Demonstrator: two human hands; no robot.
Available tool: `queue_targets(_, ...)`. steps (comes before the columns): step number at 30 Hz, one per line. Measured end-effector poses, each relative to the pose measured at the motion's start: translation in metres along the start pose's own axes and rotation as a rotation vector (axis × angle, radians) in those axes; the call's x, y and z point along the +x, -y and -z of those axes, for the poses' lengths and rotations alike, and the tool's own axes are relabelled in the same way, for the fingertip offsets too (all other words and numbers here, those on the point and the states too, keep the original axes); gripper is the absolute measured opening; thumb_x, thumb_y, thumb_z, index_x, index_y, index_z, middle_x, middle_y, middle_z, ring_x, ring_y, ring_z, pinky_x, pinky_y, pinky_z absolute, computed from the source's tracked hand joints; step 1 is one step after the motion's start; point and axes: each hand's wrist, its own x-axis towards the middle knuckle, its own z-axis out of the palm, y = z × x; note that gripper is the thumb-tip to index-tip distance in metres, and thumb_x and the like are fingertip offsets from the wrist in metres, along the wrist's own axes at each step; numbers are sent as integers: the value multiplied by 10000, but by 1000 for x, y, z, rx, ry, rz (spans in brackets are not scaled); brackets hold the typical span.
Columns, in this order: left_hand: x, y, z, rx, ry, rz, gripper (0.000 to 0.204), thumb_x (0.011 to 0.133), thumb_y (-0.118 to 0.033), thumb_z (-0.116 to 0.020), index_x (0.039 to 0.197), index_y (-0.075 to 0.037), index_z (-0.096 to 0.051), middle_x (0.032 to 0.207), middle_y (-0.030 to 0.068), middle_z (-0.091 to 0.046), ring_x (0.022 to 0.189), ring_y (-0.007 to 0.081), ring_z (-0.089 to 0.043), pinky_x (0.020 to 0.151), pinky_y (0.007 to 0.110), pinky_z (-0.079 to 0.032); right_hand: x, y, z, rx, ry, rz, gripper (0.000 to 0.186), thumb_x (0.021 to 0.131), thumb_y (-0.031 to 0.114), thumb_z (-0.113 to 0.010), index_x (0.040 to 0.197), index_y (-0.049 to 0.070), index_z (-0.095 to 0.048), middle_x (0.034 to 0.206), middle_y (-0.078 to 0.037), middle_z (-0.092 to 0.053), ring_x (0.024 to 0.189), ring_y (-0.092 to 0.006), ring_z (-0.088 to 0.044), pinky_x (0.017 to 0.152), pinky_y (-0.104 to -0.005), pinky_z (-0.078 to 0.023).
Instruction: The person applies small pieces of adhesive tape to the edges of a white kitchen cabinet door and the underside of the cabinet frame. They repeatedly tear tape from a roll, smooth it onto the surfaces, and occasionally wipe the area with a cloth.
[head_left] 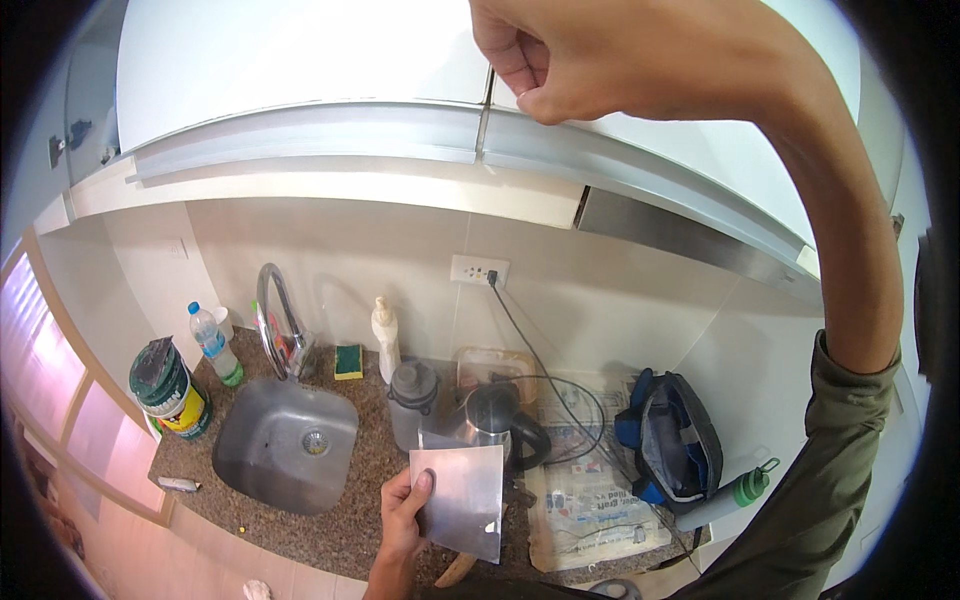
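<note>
Head view: from where I stand, a green bucket (pixel 172 388) is at the left end of the speckled tabletop (pixel 375 440), just beside the steel sink (pixel 250 465). Right of the sink, toward the far wall, stands a white bottle (pixel 386 342), and just nearer is a grey jug (pixel 410 408).

Nearer still, the left hand (pixel 404 507) pinches a thin, greyish sheet (pixel 462 505) by its left side, thumb on the front, and holds it above the near part of the tabletop. I'd judge it light and slick, stiff enough to stay flat but easy to crease; its side edges look the safest grip. Whether it is one layer or a pouch, I can't tell. It hides part of the kettle (pixel 490 412).

High up, before the white cabinet (pixel 300 50), the right hand (pixel 590 62) has its fingers curled and pressed toward the thumb; anything between them is hidden, and the view's upper edge crops it. Farther right, the open bag's (pixel 680 440) dark inside is hard to make out.
</note>
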Motion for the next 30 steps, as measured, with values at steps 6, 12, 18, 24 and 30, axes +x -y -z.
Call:
queue_targets(6, -8, -1, -4, 21, -34, -29, 379, 1013, -278, -648, 1166, 67, -688, 987, 108, -741, 832, 149, -686, 758, 297, -546, -23, -3, -22, -87, -235, 21, 123, 694, -28, -545, 576, -59, -544, 526, -211, -510, 481, -331, -484, 511, -470, -380)
queue_targets(12, -12, -6, -4, 35, -48, -21, 383, 1012, -281, -648, 1165, 67, -690, 984, 111, -740, 828, 154, -687, 757, 299, -547, -13, -10, -8, -3, -13, 10, 117, 685, -54, -534, 568, -63, -536, 510, -212, -499, 468, -302, -467, 484, -462, -351)
queue_targets(18, -14, -4, -11, 65, -58, -18, 391, 1010, -290, -650, 1166, 67, -690, 984, 113, -740, 832, 157, -690, 758, 304, -550, -12, -18, -12, 114, -74, 18, 167, 653, -80, -518, 503, -27, -468, 446, -154, -403, 410, -239, -354, 448, -457, -279)
queue_targets(24, -14, -7, -9, 61, -35, -15, 396, 1010, -294, -650, 1172, 65, -689, 991, 113, -740, 834, 159, -691, 763, 306, -549, -13, -19, -7, 77, 39, -21, 180, 666, -72, -530, 503, -21, -474, 447, -151, -419, 408, -238, -356, 443, -461, -273)
queue_targets(30, -14, -6, -10, 54, -33, -29, 397, 1010, -291, -651, 1176, 68, -687, 995, 115, -742, 835, 161, -693, 765, 307, -552, 1, 0, -26, 101, -397, -23, 133, 682, -72, -523, 554, -50, -549, 488, -200, -510, 433, -263, -476, 451, -445, -360)
